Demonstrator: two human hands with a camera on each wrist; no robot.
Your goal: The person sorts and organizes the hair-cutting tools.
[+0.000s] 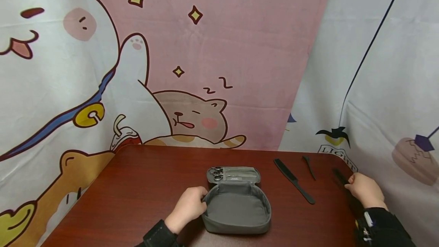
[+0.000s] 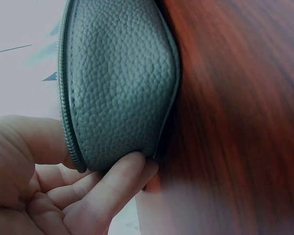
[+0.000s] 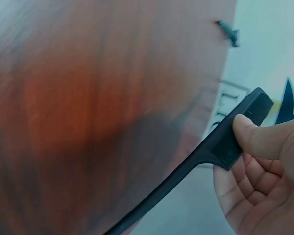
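Note:
A grey zip case (image 1: 236,228) sits unzipped on the table, its lid laid back away from me. Its leather-like side and zip edge (image 2: 63,98) fill much of the left wrist view. My left hand (image 1: 188,206) pinches the case's left wall between thumb and fingers. Over the table's right edge, my right hand (image 1: 367,190) holds a black rat-tail comb (image 3: 247,115) by its toothed part. The comb's thin tail points down and to the left in the right wrist view. Scissors (image 1: 217,173) and a clear sleeve (image 1: 240,173) show inside the lid.
Right of the case, a long black comb (image 1: 293,180) lies slantwise on the brown table (image 1: 154,178). Farther right is a small slim dark item (image 1: 309,167). Behind the table hangs a printed cartoon cloth (image 1: 240,48).

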